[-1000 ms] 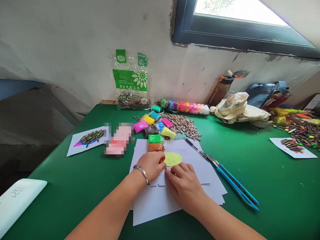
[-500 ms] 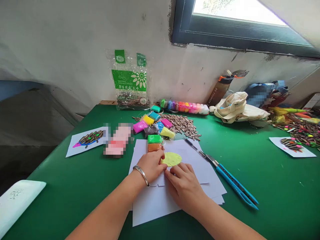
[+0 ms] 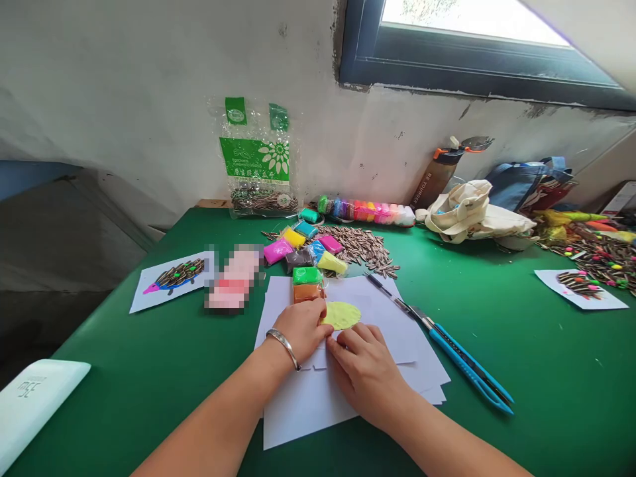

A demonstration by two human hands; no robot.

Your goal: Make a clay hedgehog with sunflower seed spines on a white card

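A flattened oval of pale yellow modelling clay (image 3: pixel 342 315) lies on a stack of white paper (image 3: pixel 303 411). My left hand (image 3: pixel 304 330), with a silver bangle on the wrist, is closed at the oval's left edge, thumb and fingers pressed to it. From the lower right, my right hand (image 3: pixel 365 363) has its fingers bent and closed against the near edge. Both thumbs almost meet there, and the hands hide part of the clay's near rim. Just beyond my left hand lie a brown clay packet (image 3: pixel 307 292) and a green clay packet (image 3: pixel 307 275).
More coloured clay packets (image 3: pixel 278 251) lie beside loose sunflower seeds (image 3: pixel 360 246). A pen (image 3: pixel 385 291) and a blue utility knife (image 3: pixel 467 364) rest at the right. Behind stand a seed bag (image 3: pixel 256 159), a bottle (image 3: pixel 436 175) and a cloth bag (image 3: pixel 462 212). A hedgehog picture (image 3: pixel 173 281) lies left.
Both hands stay at the clay's near edge with barely any visible movement. The camera view has shifted very slightly.
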